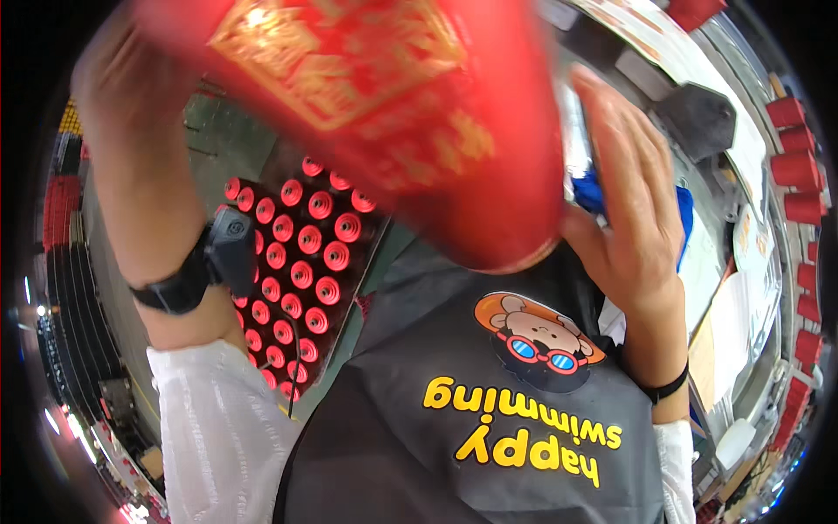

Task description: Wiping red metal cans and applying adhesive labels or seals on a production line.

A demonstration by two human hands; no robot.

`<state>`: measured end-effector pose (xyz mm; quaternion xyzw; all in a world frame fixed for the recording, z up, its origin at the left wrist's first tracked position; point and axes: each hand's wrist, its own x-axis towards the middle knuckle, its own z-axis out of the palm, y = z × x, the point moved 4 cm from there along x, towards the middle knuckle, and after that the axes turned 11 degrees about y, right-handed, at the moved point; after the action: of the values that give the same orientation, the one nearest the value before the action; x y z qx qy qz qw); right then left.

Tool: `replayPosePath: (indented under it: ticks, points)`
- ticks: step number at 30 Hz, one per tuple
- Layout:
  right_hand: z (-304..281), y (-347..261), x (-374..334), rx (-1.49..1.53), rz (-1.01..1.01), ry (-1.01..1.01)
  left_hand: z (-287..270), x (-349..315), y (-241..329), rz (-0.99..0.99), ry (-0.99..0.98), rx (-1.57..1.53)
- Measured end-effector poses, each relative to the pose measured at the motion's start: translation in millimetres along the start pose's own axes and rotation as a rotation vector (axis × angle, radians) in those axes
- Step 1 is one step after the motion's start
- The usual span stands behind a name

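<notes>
Along the right edge of the frame, red tapered pieces stand in a row; nearer to the centre are a dark grey angular block, pale flat sheets and a bright blue, soft-looking piece, which the right hand partly hides. At centre left, small ringed red discs with dark centres sit in rows. A smooth black apron with a cartoon print fills the lower middle. The large glossy red rounded object with gold pattern covers the top centre, blurred, and blocks the view behind it. It lies between both hands: the left hand, upper left, is too blurred to tell its grip; the right has its fingers stretched, thumb at the object's lower right edge, but I cannot tell whether it presses.
</notes>
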<state>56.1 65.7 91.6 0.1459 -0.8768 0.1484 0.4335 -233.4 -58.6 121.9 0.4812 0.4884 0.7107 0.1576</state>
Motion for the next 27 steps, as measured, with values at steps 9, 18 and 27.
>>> replayPosePath:
  ticks: [9,18,27]
  points:
    - [75.6,-24.3,22.1,0.027,0.127,-0.174,-130.9,-202.3,64.8,0.013,0.73,1.233]
    - [150.3,-15.9,29.4,-0.178,0.177,-0.439,-299.4,-319.8,-62.5,-0.272,0.816,1.726]
    - [182.3,-15.2,27.5,-0.372,0.12,-0.664,-414.7,-431.3,-168.7,-0.714,0.897,1.809]
